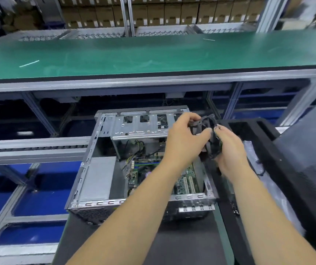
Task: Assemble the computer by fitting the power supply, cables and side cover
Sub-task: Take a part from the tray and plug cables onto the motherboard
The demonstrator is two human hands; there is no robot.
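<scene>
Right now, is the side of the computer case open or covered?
Open. The computer case lies on its side with no cover on top; the motherboard and drive cage show inside.

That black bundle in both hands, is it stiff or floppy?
Probably floppy: the black bundle bends and bunches between the left hand and right hand. Likely light, since fingers alone pinch it. It is blurred, so I cannot tell exactly what it is.

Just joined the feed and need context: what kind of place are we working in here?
Likely a computer assembly line in a factory: a long green-matted workbench, stacked cardboard boxes on racks behind it, and an open computer case at the station.
</scene>
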